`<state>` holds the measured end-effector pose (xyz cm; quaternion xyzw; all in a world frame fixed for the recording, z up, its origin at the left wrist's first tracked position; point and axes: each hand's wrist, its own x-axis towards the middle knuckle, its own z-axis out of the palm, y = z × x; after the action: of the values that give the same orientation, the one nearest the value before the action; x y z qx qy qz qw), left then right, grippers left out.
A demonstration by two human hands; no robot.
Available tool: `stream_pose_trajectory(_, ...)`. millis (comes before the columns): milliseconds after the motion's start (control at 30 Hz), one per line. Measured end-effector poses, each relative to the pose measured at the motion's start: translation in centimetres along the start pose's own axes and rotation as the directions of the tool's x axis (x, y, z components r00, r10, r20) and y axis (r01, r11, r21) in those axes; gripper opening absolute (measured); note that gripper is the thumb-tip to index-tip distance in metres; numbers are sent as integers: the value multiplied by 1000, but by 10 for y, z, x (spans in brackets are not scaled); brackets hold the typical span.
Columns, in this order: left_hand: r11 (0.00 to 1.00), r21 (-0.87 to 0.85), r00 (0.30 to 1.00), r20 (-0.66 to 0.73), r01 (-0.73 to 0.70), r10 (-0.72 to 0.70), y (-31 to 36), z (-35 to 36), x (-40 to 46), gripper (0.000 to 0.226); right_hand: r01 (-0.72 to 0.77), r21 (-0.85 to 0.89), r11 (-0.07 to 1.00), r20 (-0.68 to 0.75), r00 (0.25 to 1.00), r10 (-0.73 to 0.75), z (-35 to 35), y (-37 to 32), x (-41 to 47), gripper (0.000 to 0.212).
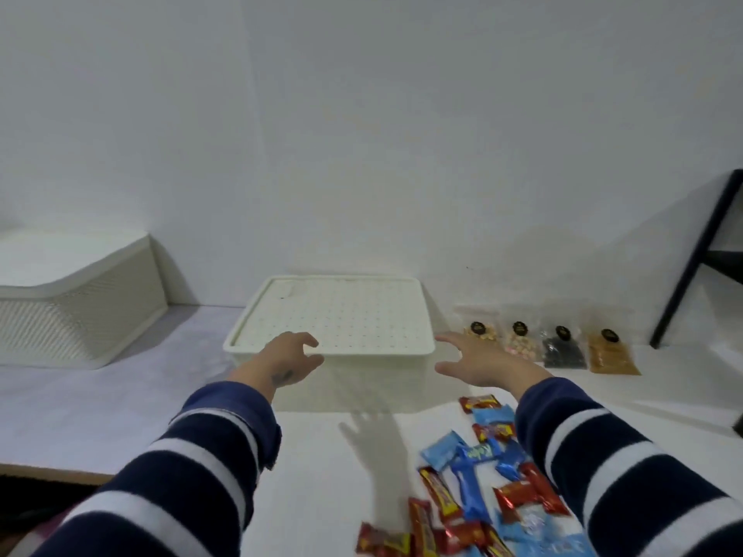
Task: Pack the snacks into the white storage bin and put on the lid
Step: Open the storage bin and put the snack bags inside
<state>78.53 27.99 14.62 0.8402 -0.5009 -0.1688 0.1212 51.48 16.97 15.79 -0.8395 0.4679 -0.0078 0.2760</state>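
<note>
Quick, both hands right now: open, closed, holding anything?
Left hand: open, empty, fingers curled at the lid's front edge.
Right hand: open, empty, beside the lid's right corner.

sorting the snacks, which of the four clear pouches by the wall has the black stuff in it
The third clear pouch from the left, filled with black contents; its neighbours hold pale, pinkish and golden-brown snacks.

A white table point(321, 468) against a white wall carries a lidded white storage bin point(333, 355) at its middle. A second white bin point(76, 299) stands at the far left. Four clear snack pouches point(551, 345) lie in a row right of the middle bin. Red and blue wrapped snack bars point(482, 484) lie scattered at the near right.
</note>
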Motion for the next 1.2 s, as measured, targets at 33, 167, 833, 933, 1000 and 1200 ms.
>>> stream_pose_trajectory(33, 1000, -1, 1000, -19, 7, -7, -13, -5, 16, 46, -11, 4, 1000, -2, 1000, 11, 1, -8, 16, 62)
stream_pose_trajectory(167, 993, 64, 994, -54, 96, -93, -65, -19, 76, 58, -96, 27, 995, -20, 995, 96, 9, -26, 82, 66)
stream_pose_trajectory(833, 915, -384, 983, -75, 127, -168, -111, -29, 184, 86, -389, 189, 902, -181, 889, 421, 14, -55, 181, 94)
stream_pose_trajectory(933, 913, -396, 976, -139, 103, -170, -101, -45, 168, 92, -389, 157, 908, -220, 882, 416, -1, -67, 165, 95)
stream_pose_trajectory(1000, 917, -386, 971, -164, 98, -173, -99, -54, 150, 94, -374, 147, 916, -237, 885, 400, -7, -75, 148, 95)
stream_pose_trajectory(1200, 935, -329, 958, -197, 135, -208, -110, -57, 57, 95, -311, 88, 946, -234, 917, 323, 10, -97, 71, 92)
